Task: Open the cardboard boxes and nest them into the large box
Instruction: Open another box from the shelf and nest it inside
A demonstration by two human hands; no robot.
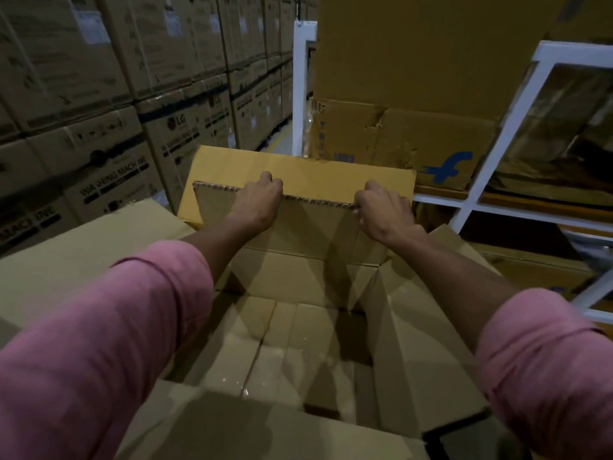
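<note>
You had both arms stretched forward over the large box (pixel 414 343), pink sleeves (pixel 99 343) pushed up your forearms. Your left hand (pixel 257 202) and right hand (pixel 381 210) each gripped the top corrugated edge of a smaller cardboard box (pixel 298 187), fingers (pixel 267 177) curled tight over that edge. The smaller box stood at the far side of the large box, its lower part down inside the open top. Stacked washing machine cartons (pixel 99 127) rose on the left; a white rack (pixel 497 144) with worn boxes stood on the right.
</note>
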